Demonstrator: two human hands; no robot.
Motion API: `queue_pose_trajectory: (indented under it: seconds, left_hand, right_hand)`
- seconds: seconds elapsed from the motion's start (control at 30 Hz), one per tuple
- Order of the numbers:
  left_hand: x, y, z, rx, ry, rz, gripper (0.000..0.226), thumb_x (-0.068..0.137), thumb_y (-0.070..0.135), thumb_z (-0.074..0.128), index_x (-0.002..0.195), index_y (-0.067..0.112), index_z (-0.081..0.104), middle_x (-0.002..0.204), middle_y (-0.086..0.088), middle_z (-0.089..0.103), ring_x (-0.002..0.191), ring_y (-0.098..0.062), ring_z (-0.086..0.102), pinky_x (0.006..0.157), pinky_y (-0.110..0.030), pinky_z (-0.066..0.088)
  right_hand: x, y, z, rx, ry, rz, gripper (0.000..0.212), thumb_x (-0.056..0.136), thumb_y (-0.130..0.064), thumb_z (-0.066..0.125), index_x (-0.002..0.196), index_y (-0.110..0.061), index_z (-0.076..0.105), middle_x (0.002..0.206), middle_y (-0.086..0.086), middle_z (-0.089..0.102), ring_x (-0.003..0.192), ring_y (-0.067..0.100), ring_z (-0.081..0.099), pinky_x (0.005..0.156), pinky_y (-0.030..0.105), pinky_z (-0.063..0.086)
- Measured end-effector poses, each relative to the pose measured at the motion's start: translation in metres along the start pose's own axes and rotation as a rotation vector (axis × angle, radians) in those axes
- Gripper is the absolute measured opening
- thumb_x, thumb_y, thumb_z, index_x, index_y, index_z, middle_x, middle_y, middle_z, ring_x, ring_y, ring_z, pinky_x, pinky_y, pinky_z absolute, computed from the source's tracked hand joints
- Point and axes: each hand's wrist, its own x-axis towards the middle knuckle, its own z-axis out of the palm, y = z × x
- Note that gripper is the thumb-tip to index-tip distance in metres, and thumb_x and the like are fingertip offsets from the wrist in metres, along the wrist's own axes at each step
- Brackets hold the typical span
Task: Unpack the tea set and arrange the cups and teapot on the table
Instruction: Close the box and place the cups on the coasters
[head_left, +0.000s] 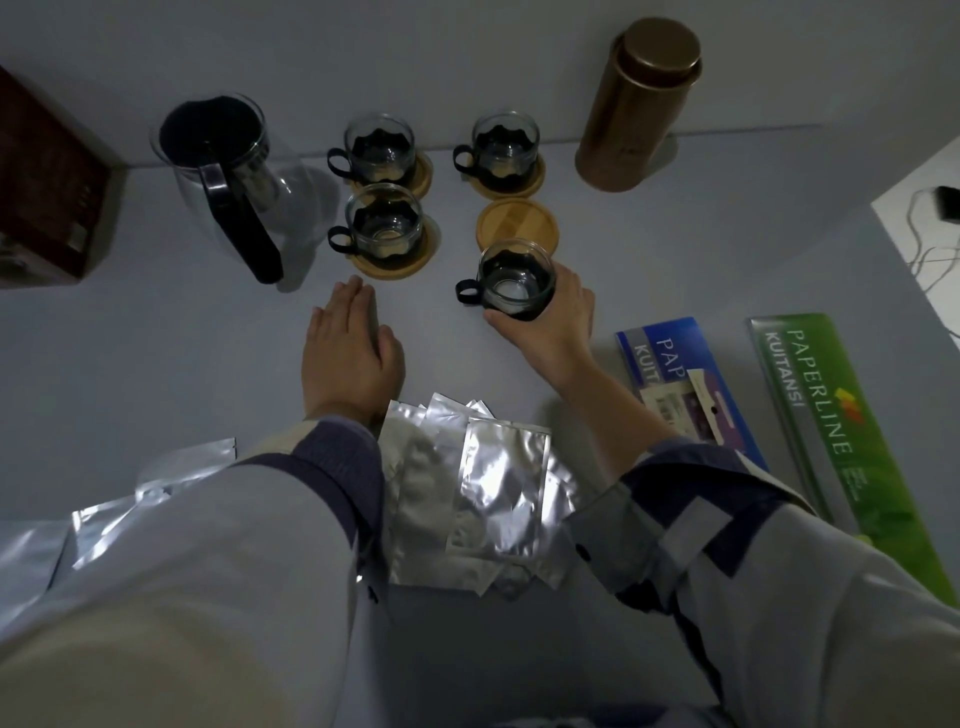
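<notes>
Across a dim pale surface (156, 332), partly hidden beneath a person's sleeves, a glass teapot (223, 176) with a black handle stands at far left beside a dark red box (47, 187) cut off by the frame edge. A bronze canister (636, 104) rises at the back right. Foil pouches (483, 493) lie heaped between the forearms, their lower edges covered. Two Paperline receipt books (841, 415) sit at right, one cropped. The left hand (348, 353) rests flat, fingers straight. The right hand (550, 322) grips a glass cup (514, 278) in a black holder, just in front of a bare wooden coaster (517, 226); whether the cup touches the surface cannot be told. Three other cups (382, 223) sit on coasters.
</notes>
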Motion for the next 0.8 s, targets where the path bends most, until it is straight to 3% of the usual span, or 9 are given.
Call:
queue_pose_trajectory:
  seconds: [0.27,0.47,0.8]
  left_hand:
    - [0.000,0.001,0.000,0.009,-0.006,-0.015,0.061,0.090,0.032,0.030,0.146,0.008,0.035,0.155,-0.007,0.031,0.145,-0.021,0.023,0.120,-0.036,0.012]
    - [-0.001,0.001,0.000,0.021,-0.007,-0.020,0.059,0.092,0.031,0.030,0.146,0.010,0.035,0.155,-0.006,0.031,0.145,-0.019,0.023,0.121,-0.037,0.012]
    - [0.000,0.001,-0.001,0.011,-0.014,-0.029,0.057,0.093,0.031,0.031,0.146,0.011,0.034,0.155,-0.005,0.031,0.145,-0.018,0.023,0.121,-0.036,0.011]
  right_hand:
    - [0.024,-0.021,-0.014,0.095,0.020,-0.001,0.083,0.063,-0.042,0.083,0.133,-0.018,0.046,0.129,0.002,0.052,0.123,0.022,0.038,0.104,0.035,0.038]
    - [0.057,-0.036,-0.015,0.148,0.036,-0.009,0.083,0.063,-0.040,0.082,0.134,-0.021,0.044,0.130,0.001,0.048,0.125,0.022,0.037,0.105,0.039,0.038]
    - [0.079,-0.025,0.003,0.057,0.023,0.049,0.087,0.064,-0.046,0.081,0.137,-0.023,0.039,0.135,0.001,0.043,0.129,0.024,0.032,0.108,0.038,0.031]
